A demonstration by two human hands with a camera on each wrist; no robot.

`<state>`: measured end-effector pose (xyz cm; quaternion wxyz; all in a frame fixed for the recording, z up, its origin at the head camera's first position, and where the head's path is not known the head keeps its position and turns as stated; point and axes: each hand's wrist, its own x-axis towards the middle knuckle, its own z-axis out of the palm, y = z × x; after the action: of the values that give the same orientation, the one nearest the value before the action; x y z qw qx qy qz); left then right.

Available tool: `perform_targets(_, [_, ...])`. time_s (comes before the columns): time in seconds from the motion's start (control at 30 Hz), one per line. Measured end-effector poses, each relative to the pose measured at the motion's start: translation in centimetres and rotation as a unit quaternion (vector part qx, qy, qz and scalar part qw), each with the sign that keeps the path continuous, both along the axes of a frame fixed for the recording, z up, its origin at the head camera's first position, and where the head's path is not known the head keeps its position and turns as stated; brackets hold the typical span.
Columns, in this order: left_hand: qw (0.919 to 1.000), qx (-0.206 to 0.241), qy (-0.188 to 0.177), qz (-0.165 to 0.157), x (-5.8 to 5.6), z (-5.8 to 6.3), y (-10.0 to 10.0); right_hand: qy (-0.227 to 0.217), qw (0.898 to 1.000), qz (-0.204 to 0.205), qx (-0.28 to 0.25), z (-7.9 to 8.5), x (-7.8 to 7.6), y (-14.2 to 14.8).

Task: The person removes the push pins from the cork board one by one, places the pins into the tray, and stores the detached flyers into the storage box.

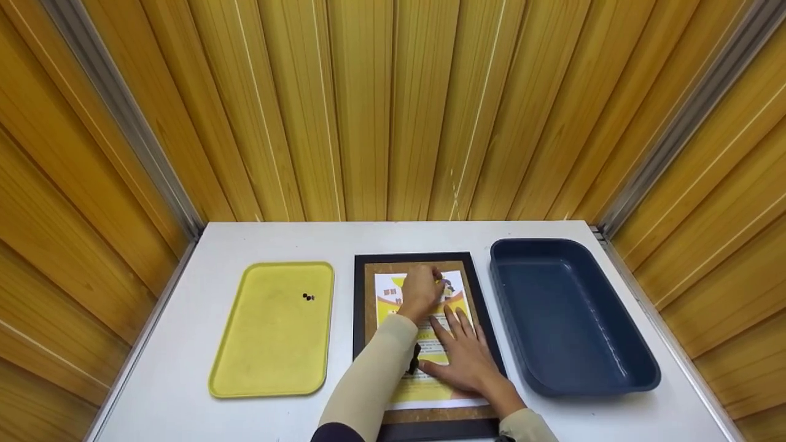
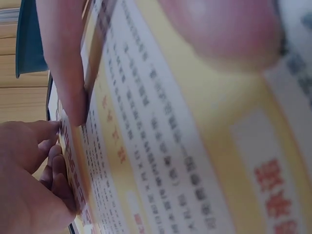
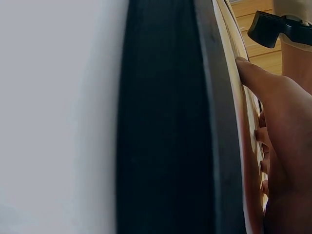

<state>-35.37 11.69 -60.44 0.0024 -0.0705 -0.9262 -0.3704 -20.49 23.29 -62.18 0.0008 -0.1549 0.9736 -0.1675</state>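
Right hand (image 1: 468, 359) lies flat with fingers spread on the yellow flyer (image 1: 424, 344), pinning it to the black-framed cork board (image 1: 362, 288) mid-table, so the left hand (image 1: 421, 293) – fingers curled – can pinch something near the top.

The sheet of paper (image 1: 430, 362) is white with yellow and orange printed areas and lines of small text, and it lies flat on the brown cork surface of a black-framed board (image 1: 361, 307), which rests flat on the white table between a yellow tray and a dark blue bin. The right hand (image 1: 468, 356) presses on the lower half of the sheet with straight, spread fingers, and the left hand (image 1: 421, 292) lies with curled fingers on its upper part, at a small thing that cannot be seen clearly. The sheet's lower edge lies close to the bottom of the frame.
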Motion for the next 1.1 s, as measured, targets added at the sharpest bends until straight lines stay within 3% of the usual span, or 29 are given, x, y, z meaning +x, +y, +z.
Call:
perform_targets(0.27, [0.9987, -0.021, 0.042, 0.019, -0.16, -0.43, 0.58, 0.007, 1.000, 0.001, -0.003, 0.02, 0.16, 0.02])
perform_targets(0.7, [0.9987, 0.047, 0.003, 0.022, 0.13, -0.43, 0.37, 0.006, 1.000, 0.003, -0.002, -0.06, 0.00, -0.10])
perform_targets(1.1, [0.9987, 0.042, 0.019, 0.019, 0.33, -0.54, 0.37, 0.007, 1.000, 0.004, 0.006, -0.06, 0.01, -0.09])
